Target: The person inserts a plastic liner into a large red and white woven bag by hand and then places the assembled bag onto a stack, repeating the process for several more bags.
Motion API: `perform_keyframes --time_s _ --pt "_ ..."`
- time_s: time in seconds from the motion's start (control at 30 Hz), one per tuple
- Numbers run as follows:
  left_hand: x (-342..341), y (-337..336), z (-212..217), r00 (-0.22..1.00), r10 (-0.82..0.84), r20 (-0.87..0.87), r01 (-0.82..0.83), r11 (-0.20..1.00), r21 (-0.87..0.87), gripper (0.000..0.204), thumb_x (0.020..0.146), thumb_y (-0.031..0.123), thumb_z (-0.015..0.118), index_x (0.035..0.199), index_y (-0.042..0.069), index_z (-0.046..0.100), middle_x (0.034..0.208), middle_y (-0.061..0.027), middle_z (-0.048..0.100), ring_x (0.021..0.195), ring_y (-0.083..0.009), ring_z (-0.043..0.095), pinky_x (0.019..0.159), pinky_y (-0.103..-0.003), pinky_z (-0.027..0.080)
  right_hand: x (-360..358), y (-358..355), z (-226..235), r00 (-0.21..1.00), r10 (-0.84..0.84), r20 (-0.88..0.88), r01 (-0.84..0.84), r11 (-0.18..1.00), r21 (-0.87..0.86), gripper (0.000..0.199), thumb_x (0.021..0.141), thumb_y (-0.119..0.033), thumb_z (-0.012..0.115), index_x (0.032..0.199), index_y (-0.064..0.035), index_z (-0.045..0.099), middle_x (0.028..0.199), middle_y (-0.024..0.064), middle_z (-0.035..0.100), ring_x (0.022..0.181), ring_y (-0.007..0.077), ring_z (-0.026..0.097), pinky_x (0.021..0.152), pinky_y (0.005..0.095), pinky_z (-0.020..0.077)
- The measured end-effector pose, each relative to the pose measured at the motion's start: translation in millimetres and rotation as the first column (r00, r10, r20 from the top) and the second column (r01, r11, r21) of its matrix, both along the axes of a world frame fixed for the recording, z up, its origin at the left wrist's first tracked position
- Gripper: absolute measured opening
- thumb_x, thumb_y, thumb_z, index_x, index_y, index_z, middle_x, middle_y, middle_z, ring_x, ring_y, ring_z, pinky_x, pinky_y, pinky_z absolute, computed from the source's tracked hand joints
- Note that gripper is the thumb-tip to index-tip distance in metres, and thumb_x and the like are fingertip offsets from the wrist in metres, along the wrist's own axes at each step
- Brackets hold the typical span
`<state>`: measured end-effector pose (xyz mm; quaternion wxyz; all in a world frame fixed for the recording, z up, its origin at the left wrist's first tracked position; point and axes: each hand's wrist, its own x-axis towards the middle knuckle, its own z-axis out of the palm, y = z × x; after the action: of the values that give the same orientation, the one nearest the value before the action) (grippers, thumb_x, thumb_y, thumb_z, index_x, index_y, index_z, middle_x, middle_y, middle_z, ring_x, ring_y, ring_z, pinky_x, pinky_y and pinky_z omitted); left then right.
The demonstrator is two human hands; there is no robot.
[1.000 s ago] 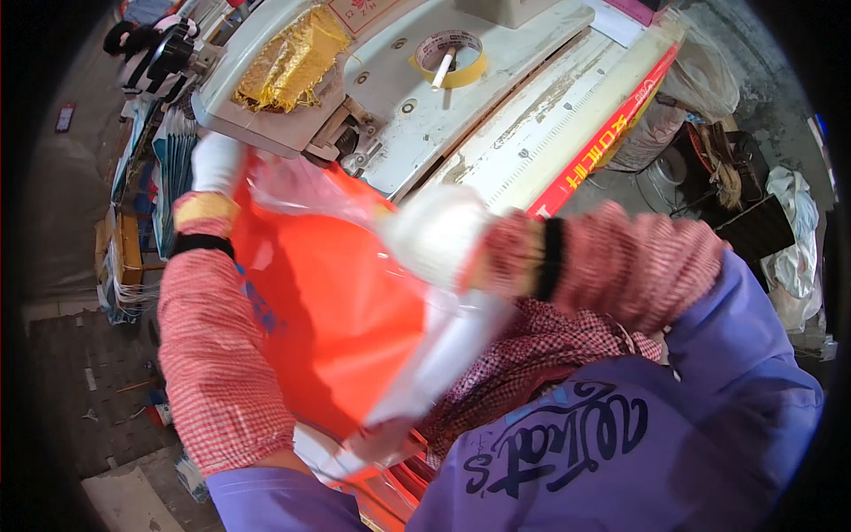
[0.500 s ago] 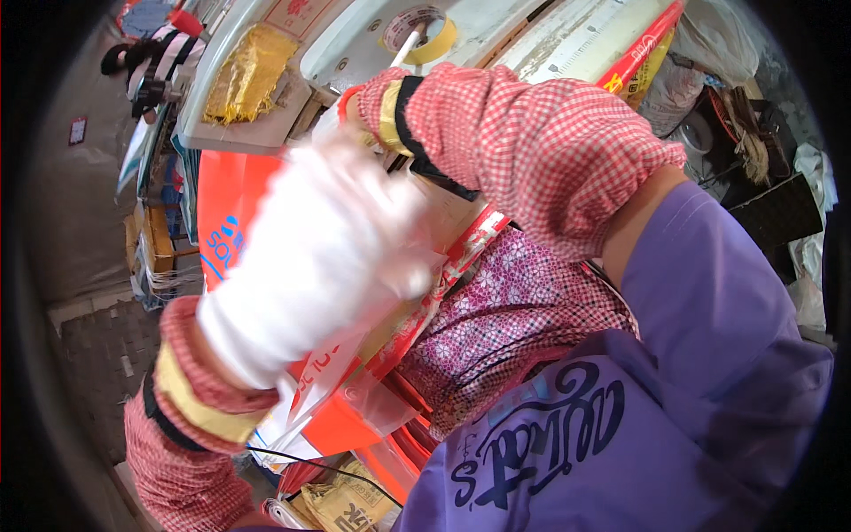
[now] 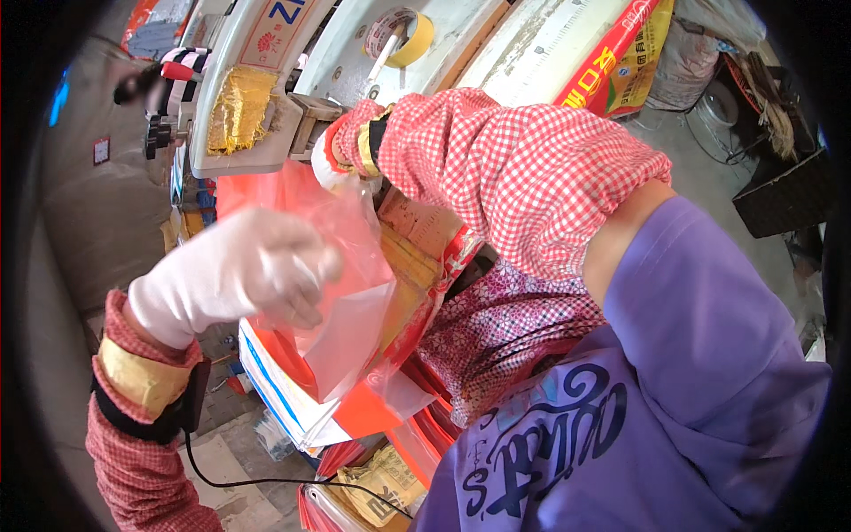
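My left hand [image 3: 235, 275], in a white glove, hovers in front of red and clear plastic bags [image 3: 359, 306]. Its fingers are bent but smeared by motion, so I cannot make out whether anything is in them. Farther off, my right hand [image 3: 330, 164], in a white glove with a red cuff, is beside the lower edge of a white machine [image 3: 292, 40]. The checked sleeve and wrist hide its fingers. From below that hand, a thin red sheet of plastic hangs toward me. Below my left hand lies a stack of white and red printed bags [image 3: 284, 390].
On the machine rest a yellow tape roll [image 3: 417, 43] and a white stick; a yellow cloth patch [image 3: 239, 111] covers its front. A black cord [image 3: 266, 481] runs from my left wrist. A dark box [image 3: 780, 204] stands at right. Another person [image 3: 182, 84] is at far left.
My left hand has swung left and toward me, away from my right wrist, uncovering the red plastic. My right hand has shifted slightly left and nearer. The whole view has turned a little.
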<state>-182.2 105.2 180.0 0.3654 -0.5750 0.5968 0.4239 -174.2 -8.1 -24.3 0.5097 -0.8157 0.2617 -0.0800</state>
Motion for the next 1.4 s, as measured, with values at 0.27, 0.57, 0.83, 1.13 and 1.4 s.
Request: perform_keyframes --time_s 0.27,0.57,0.83,1.13,1.4 --pt "11 88 12 0.569 -0.748 0.341 0.590 0.660 0.464 0.032 0.078 0.038 0.057 0.070 0.009 0.067 0.068 -0.0092 0.063 0.065 -0.0258 0.062 0.061 -0.035 0.047 -15 30 1 1.000 -0.012 -0.011 0.011 0.992 -0.124 0.022 0.078 -0.026 0.056 0.090 -0.0121 0.067 0.090 0.0118 0.065 0.069 0.0222 0.063 0.060 0.0398 0.0490" --pt "-59 125 -61 0.124 -0.990 -0.070 0.992 0.123 0.027 0.019 0.060 0.022 0.057 0.061 0.005 0.065 0.062 -0.0126 0.057 0.071 -0.0301 0.055 0.074 -0.046 0.041 -22 148 -16 0.856 -0.507 0.097 0.427 0.589 -0.686 0.035 0.079 -0.019 0.048 0.111 -0.0127 0.059 0.074 0.0086 0.059 0.056 0.0214 0.059 0.043 0.0403 0.0426" --pt "-45 124 -58 0.331 -0.934 -0.136 0.932 0.346 -0.110 0.020 0.060 0.024 0.058 0.054 0.006 0.061 0.057 -0.0071 0.054 0.066 -0.0254 0.054 0.063 -0.035 0.040 1 120 -37 0.715 -0.689 0.118 0.632 0.566 -0.529 0.024 0.076 -0.015 0.052 0.095 -0.0034 0.062 0.077 0.0098 0.063 0.070 0.0258 0.060 0.058 0.0354 0.0474" --pt "-39 112 -1 0.353 -0.935 0.032 0.920 0.353 0.167 0.023 0.064 0.031 0.066 0.060 0.008 0.066 0.060 -0.0077 0.057 0.061 -0.0269 0.054 0.052 -0.036 0.038 -3 110 -28 0.920 -0.388 -0.049 0.248 0.676 -0.694 0.017 0.068 -0.017 0.060 0.078 -0.0064 0.069 0.087 0.0096 0.066 0.085 0.0247 0.059 0.078 0.0315 0.0452" --pt "-19 124 -33 0.309 -0.948 0.080 0.951 0.309 -0.022 0.011 0.063 0.018 0.059 0.061 0.008 0.064 0.059 -0.0048 0.055 0.066 -0.0229 0.052 0.066 -0.034 0.039 0 92 -27 0.926 -0.372 -0.057 0.291 0.805 -0.516 0.018 0.073 -0.015 0.056 0.082 -0.0077 0.070 0.088 0.0123 0.066 0.087 0.0229 0.061 0.074 0.0316 0.0475"
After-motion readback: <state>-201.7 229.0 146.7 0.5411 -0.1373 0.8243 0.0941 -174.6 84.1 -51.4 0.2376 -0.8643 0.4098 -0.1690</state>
